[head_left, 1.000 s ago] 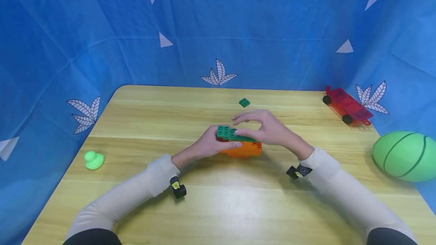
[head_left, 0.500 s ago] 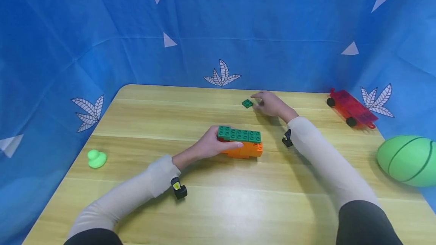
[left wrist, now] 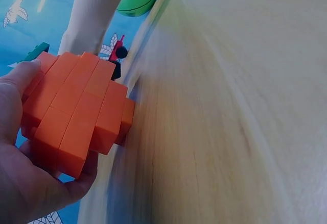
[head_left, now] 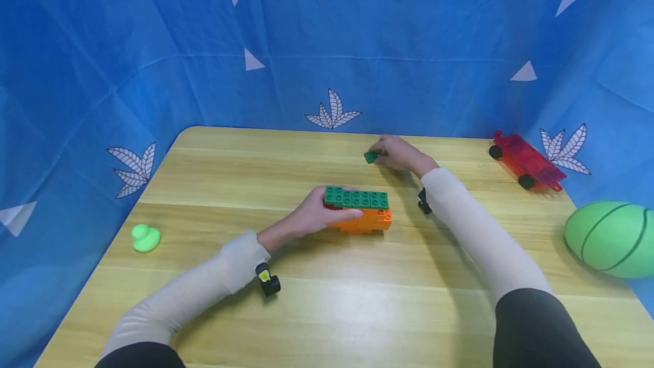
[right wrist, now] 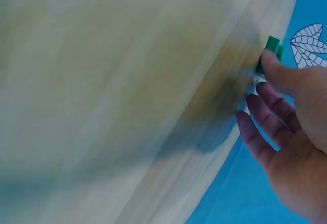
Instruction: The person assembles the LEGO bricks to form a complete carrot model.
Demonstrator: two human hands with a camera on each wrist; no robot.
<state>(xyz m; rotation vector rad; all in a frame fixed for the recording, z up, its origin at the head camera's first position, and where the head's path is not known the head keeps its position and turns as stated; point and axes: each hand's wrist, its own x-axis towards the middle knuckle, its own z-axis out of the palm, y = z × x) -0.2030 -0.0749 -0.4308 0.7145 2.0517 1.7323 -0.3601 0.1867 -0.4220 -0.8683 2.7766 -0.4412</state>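
Near the middle of the table, my left hand (head_left: 313, 213) grips a build of orange toy bricks (head_left: 365, 221), its thumb lying along the near side. A row of green studded bricks (head_left: 356, 197) tops the build. From below, the left wrist view shows the stepped orange bricks (left wrist: 76, 101), with fingers (left wrist: 84, 178) curled under them. Farther back, my right hand (head_left: 398, 152) pinches a small square green brick (head_left: 370, 157) close to the tabletop. Thumb and brick (right wrist: 272, 44) meet in the right wrist view; the other fingers are loosely bent.
A light green rubber duck (head_left: 145, 238) sits on the left of the wooden table (head_left: 327, 311). At the back right is a red toy car (head_left: 528, 162), with a green ball (head_left: 610, 238) by the right edge. A blue patterned cloth (head_left: 409, 44) hangs behind.
My right hand has left the top of the brick build, reached back to the small green brick and closed its fingertips on it. The left hand still holds the build, now slightly raised.
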